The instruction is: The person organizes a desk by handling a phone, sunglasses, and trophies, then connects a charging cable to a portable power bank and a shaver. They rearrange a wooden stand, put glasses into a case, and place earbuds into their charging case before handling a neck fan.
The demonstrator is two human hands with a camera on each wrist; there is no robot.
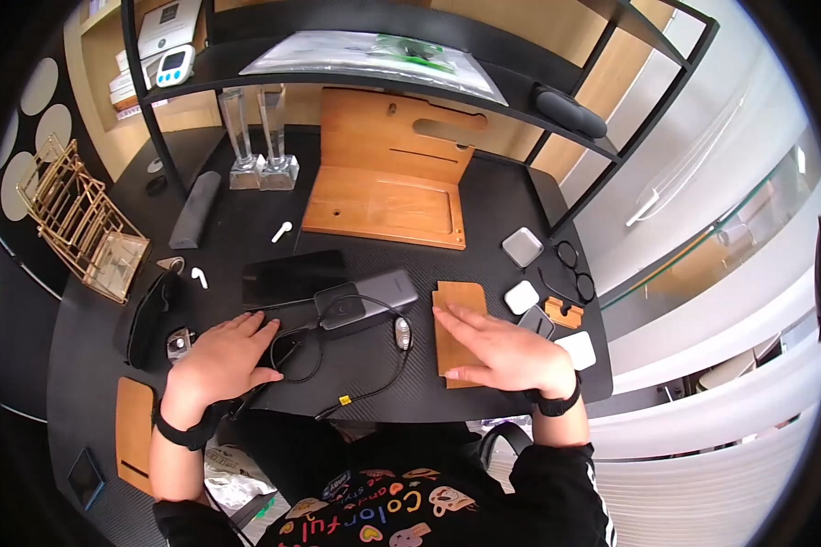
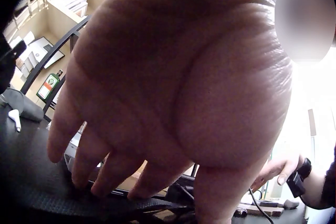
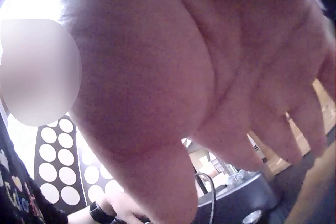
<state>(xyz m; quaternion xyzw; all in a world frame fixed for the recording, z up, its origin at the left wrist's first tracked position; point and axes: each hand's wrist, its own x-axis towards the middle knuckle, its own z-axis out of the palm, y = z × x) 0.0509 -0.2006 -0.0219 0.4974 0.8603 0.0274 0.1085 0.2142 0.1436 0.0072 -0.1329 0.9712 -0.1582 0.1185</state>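
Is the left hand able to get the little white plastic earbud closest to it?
Probably yes. The left hand seems to grip nothing, and the little white plastic earbud lies a bit ahead on the black desk, with nothing visible standing between them.

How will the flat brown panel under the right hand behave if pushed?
The panel is probably stiff, given its straight edges. Lying flat on the desk, it should slide rather than roll or tip.

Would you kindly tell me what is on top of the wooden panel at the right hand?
The right hand reaches over the wooden panel, whose visible surface looks bare. Whatever lies directly beneath the hand is hidden.
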